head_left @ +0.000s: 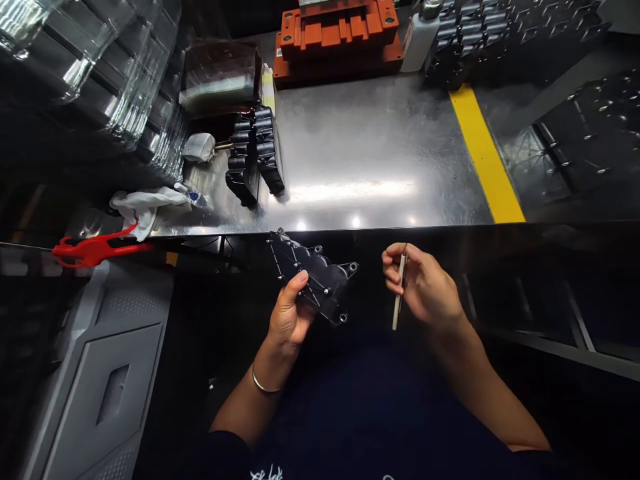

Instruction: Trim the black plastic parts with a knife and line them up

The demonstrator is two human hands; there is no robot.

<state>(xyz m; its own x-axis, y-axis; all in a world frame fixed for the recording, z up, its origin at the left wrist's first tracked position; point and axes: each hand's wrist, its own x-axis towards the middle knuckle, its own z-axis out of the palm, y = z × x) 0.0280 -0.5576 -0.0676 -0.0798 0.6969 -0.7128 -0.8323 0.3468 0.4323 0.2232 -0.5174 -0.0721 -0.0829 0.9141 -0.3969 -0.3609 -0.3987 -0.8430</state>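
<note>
My left hand is closed around a black molded plastic part, thumb on its face. The part has ribs, small pins and ring-shaped lugs at its corners, and it is held tilted just in front of the bench edge. Off to the right, my right hand grips a thin pale stick-like tool between thumb and fingers, its lower end pointing down. A gap separates the tool from the black part. What the tool's tip is like cannot be made out.
On the metal bench stand two black ribbed parts. Behind them is an orange fixture beside a white bottle. Yellow tape crosses the right side. A red-handled tool, white cloth and grey crate are left.
</note>
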